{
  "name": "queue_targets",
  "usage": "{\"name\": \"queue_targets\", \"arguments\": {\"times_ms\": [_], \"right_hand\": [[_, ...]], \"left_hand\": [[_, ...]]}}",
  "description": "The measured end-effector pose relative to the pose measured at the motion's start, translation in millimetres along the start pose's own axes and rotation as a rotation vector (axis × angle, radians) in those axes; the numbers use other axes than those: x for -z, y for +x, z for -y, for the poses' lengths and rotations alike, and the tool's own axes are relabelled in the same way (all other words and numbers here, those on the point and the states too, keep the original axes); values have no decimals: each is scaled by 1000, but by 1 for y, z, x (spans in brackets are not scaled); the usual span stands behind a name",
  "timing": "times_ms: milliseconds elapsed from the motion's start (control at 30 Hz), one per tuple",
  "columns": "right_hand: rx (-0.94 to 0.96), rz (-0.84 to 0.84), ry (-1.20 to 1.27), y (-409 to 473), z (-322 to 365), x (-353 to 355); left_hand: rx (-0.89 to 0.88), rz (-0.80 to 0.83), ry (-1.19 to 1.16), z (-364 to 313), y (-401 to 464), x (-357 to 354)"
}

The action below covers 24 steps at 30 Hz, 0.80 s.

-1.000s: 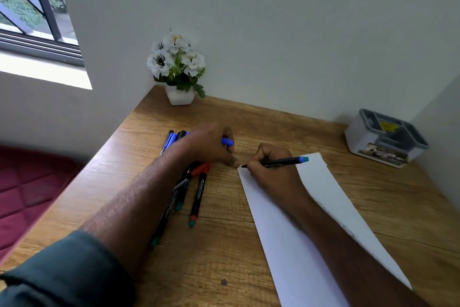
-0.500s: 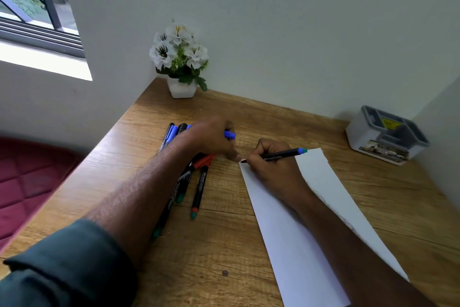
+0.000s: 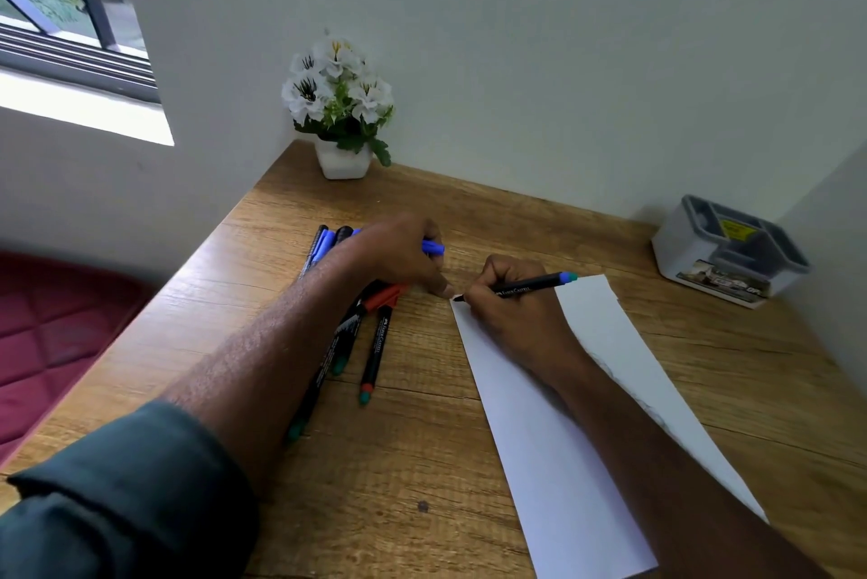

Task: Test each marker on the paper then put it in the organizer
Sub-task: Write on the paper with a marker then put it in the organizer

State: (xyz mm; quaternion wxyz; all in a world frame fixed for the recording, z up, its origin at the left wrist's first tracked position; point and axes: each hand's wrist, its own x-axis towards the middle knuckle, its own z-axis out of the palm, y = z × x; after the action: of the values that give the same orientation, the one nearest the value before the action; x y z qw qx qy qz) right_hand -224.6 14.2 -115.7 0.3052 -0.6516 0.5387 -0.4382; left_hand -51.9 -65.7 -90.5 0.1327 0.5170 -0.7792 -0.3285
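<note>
My right hand [image 3: 511, 315] grips a black marker [image 3: 530, 286] with a blue end, its tip touching the far left corner of the white paper strip [image 3: 553, 452]. My left hand [image 3: 399, 254] holds a blue cap [image 3: 434, 247] and presses a fingertip on the desk beside that paper corner. Several other markers [image 3: 370, 344] lie in a loose pile under and beside my left forearm, with blue, red and green ends. The grey-and-white organizer [image 3: 729, 250] stands at the far right of the desk, apart from both hands.
A white pot of white flowers [image 3: 340, 109] sits in the far corner of the wooden desk [image 3: 422, 461]. Walls close the desk at the back and right. A window is at upper left, a red cushion [image 3: 51, 334] below the left edge.
The view has shifted slightly; both hands hold nearly the same positions, with the marker tip staying at the paper's corner.
</note>
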Motion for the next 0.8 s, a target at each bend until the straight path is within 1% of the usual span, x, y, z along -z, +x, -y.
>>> {"name": "queue_targets", "arguments": {"times_ms": [267, 467, 600, 800], "right_hand": [[29, 10, -1, 0, -1, 0], [28, -4, -47, 2, -3, 0], [31, -25, 11, 0, 0, 0], [43, -15, -18, 0, 0, 0]], "left_hand": [[7, 7, -17, 1, 1, 0], [6, 10, -29, 1, 0, 0], [7, 13, -16, 1, 1, -1], [6, 13, -18, 3, 3, -1]]}}
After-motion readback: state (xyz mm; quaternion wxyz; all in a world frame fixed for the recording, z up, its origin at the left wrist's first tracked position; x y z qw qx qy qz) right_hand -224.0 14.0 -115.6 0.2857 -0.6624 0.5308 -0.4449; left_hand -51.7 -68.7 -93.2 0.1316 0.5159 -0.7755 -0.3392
